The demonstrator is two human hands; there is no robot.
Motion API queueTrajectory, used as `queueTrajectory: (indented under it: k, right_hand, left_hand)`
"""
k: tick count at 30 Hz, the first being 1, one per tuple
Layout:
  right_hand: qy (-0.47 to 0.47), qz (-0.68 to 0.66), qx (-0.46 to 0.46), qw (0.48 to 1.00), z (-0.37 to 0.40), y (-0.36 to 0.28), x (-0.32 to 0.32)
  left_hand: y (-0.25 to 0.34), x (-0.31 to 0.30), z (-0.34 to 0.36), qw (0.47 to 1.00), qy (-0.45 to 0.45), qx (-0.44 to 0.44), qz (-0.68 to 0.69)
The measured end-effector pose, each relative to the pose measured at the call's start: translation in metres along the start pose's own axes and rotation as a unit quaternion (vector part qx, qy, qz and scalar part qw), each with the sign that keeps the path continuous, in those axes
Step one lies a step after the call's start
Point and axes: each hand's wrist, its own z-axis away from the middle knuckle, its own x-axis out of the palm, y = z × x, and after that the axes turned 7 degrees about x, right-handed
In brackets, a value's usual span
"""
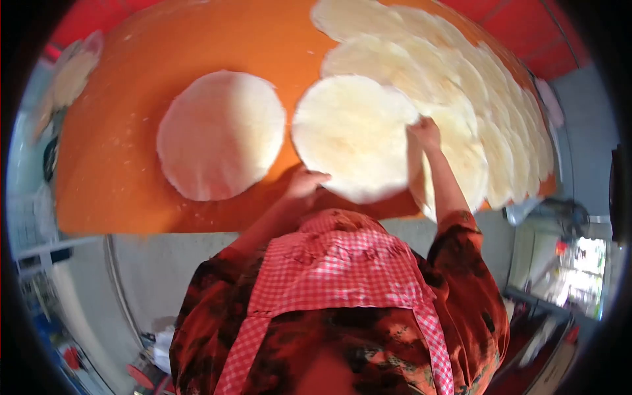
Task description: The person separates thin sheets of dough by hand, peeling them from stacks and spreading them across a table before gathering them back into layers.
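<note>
Between my two hands is a round, thin sheet of pale dough point(355, 138), held by its edge over the orange table. My left hand point(306, 182) pinches its lower left edge. At its right edge, the fingers of my right hand point(425, 131) are closed on the rim. Another round sheet point(222, 135) lies flat on the orange surface to the left. On the right, several overlapping round sheets point(490, 105) spread toward the table's far edge, and the held sheet partly covers the nearest ones.
The orange table point(118, 164) has its near edge just in front of my checked apron point(342, 270). A pale bundle, hard to make out, rests at the table's far left corner. Red tiles point(526, 29) show beyond the far edge.
</note>
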Motion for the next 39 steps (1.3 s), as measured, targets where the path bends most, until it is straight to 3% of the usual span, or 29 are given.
queueTrajectory:
  k: [1, 2, 4, 6, 9, 11, 12, 14, 18, 24, 28, 30, 32, 34, 36, 38, 39]
  right_hand:
    - [0.004, -0.015, 0.008, 1.000, -0.021, 0.025, 0.019]
    - [-0.016, 0.028, 0.024, 0.999, 0.002, -0.024, -0.013]
    - [-0.036, 0.025, 0.059, 0.997, -0.002, -0.033, -0.020]
    - [-0.012, -0.011, 0.064, 0.998, -0.023, -0.006, 0.002]
    - [-0.052, -0.042, 0.093, 0.993, -0.015, -0.023, -0.008]
    - [-0.079, -0.083, 0.128, 0.985, -0.016, -0.023, -0.009]
    - [-0.140, -0.119, 0.144, 0.972, -0.013, -0.024, -0.014]
    - [-0.258, -0.188, 0.175, 0.931, 0.011, -0.048, -0.045]
    - [-0.301, -0.267, 0.248, 0.881, 0.077, -0.081, -0.049]
    - [-0.222, -0.497, 0.218, 0.810, 0.111, -0.105, -0.008]
    - [-0.197, -0.432, 0.083, 0.876, 0.087, -0.128, -0.026]
    - [-0.161, -0.476, 0.029, 0.864, 0.100, -0.190, -0.049]
    - [-0.198, -0.490, -0.018, 0.849, 0.100, -0.223, -0.066]
    - [-0.219, -0.520, -0.041, 0.825, 0.117, -0.274, -0.065]
    - [-0.228, -0.553, -0.050, 0.800, 0.137, -0.319, -0.049]
    - [-0.289, -0.551, -0.050, 0.781, 0.141, -0.339, -0.017]
    - [-0.313, -0.555, -0.031, 0.770, 0.143, -0.346, 0.007]
  left_hand:
    - [-0.015, -0.008, -0.011, 0.999, -0.008, 0.031, 0.000]
    - [-0.021, -0.008, -0.014, 1.000, 0.002, 0.029, -0.002]
    - [-0.008, 0.009, -0.001, 0.999, 0.043, 0.023, 0.011]
    - [-0.025, 0.006, -0.014, 0.995, 0.013, 0.098, -0.021]
    - [0.016, 0.030, 0.002, 0.971, -0.006, 0.195, -0.135]
    - [0.049, 0.044, 0.006, 0.969, -0.024, 0.217, -0.118]
    - [0.066, 0.048, 0.005, 0.967, -0.034, 0.228, -0.110]
    - [0.092, 0.042, -0.008, 0.964, -0.055, 0.228, -0.127]
    - [0.145, 0.019, -0.005, 0.973, -0.028, 0.188, -0.132]
    - [0.149, -0.024, -0.033, 0.964, -0.013, 0.201, -0.176]
    - [0.193, -0.033, -0.034, 0.948, -0.059, 0.265, -0.165]
    - [0.233, -0.040, -0.014, 0.941, -0.065, 0.306, -0.128]
    - [0.275, -0.058, 0.025, 0.931, -0.095, 0.336, -0.104]
    - [0.313, -0.096, 0.048, 0.838, 0.092, 0.354, -0.405]
    - [0.314, -0.121, 0.082, 0.840, 0.141, 0.452, -0.266]
    - [0.315, -0.152, 0.098, 0.902, 0.142, 0.389, -0.126]
    - [0.308, -0.168, 0.103, 0.883, 0.183, 0.401, -0.163]
